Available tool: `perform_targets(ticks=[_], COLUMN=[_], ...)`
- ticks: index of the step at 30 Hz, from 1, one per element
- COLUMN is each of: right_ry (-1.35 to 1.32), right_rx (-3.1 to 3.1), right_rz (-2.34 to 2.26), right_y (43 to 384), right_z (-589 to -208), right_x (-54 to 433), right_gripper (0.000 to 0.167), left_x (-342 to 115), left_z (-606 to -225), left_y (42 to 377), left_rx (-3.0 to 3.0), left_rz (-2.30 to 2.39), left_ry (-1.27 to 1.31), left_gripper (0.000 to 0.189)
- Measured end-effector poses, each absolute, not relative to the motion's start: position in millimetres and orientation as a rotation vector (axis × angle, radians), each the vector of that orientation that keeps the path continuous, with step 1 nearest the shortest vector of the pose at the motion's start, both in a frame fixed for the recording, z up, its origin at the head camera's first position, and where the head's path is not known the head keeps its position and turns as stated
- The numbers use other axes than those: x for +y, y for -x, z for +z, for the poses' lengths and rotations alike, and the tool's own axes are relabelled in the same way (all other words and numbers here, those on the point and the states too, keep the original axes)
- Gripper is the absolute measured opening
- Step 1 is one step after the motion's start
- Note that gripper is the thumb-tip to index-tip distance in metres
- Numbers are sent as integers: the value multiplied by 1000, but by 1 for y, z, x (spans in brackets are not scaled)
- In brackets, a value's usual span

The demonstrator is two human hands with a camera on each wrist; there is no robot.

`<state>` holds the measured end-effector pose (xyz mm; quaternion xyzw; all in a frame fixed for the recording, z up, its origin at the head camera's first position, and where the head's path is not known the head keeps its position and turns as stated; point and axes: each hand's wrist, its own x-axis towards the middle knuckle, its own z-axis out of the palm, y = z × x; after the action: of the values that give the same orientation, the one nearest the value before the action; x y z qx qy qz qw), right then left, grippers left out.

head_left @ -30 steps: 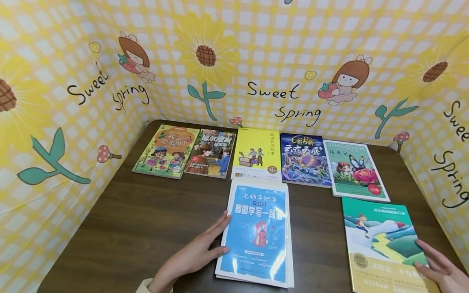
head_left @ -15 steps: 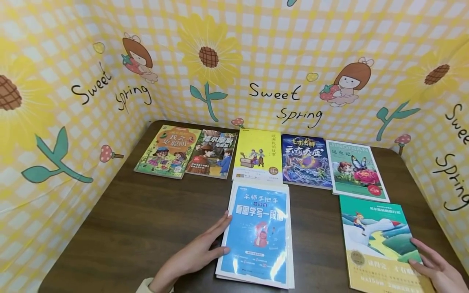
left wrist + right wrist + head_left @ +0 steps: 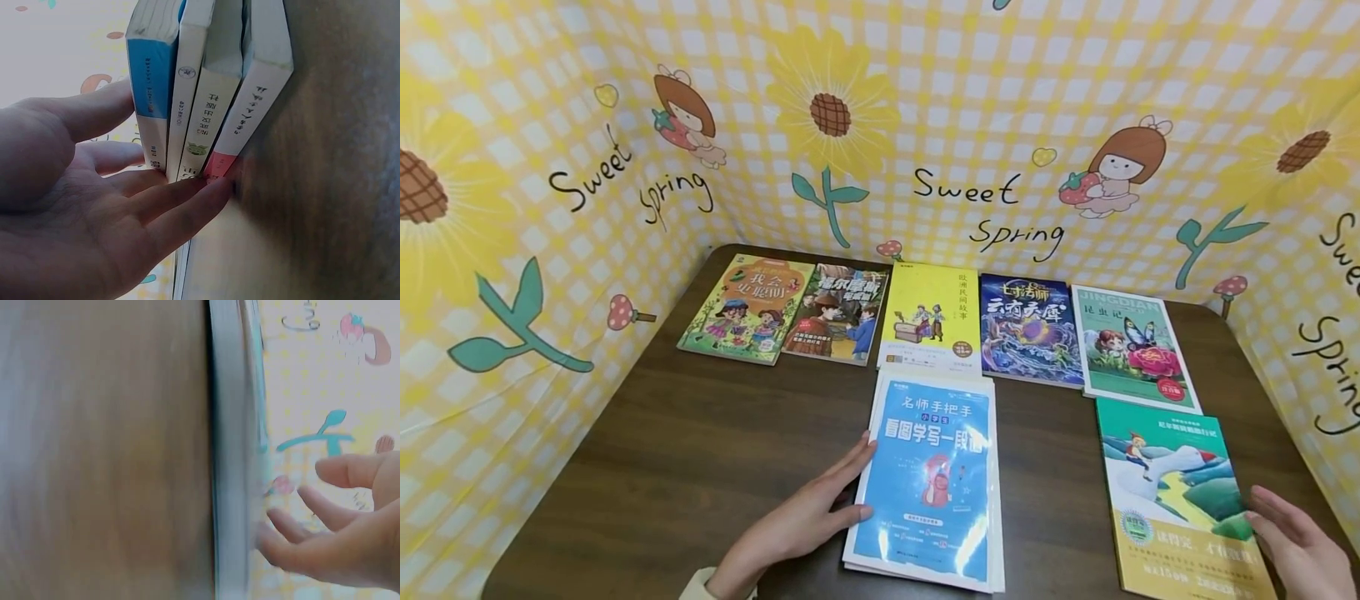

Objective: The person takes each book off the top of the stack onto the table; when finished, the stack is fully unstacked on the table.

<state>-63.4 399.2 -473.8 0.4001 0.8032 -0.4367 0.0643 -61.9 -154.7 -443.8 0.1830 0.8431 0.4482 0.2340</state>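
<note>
Right hand (image 3: 1303,546) eased off green-gold book (image 3: 1180,492), fingers parted; left hand (image 3: 801,521), fingers spread, touching book stack (image 3: 928,483)

Across back of your bench (image 3: 685,450), row of five flat books (image 3: 925,287), left to right: leftmost book (image 3: 748,310), second book (image 3: 837,315), middle book (image 3: 929,321), fourth book (image 3: 1032,329), rightmost book (image 3: 1137,346), set side by side; cloth (image 3: 880,100) upright behind row and along both sides; stack of four books (image 3: 928,479) directly before middle book; your left fingers (image 3: 848,462) touching stack's left side; lone book (image 3: 1180,492) before rightmost book, right of stack, well apart from it; your right fingers (image 3: 1279,510) just beside lone book's right edge
</note>
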Motion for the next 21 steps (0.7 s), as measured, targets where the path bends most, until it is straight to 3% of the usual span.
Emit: perform_targets(ticks=[8, 11, 16, 21], right_ry=[-1074, -814, -129, -4], right_rx=[2573, 2686, 2685, 2559], right_rz=[-1283, -1361, -1776, -1753], right_y=[57, 54, 53, 63], right_z=[-432, -430, -428, -420], right_x=[340, 325, 295, 248], right_gripper=[59, 55, 44, 45], left_x=[-155, -155, -156, -155], left_z=[-444, -444, -445, -447], left_y=[63, 64, 64, 63], left_rx=[2321, 2320, 2319, 2307], left_rz=[1226, 1230, 1235, 1244], left_ry=[-506, -513, -515, -526], left_gripper=[71, 72, 72, 72])
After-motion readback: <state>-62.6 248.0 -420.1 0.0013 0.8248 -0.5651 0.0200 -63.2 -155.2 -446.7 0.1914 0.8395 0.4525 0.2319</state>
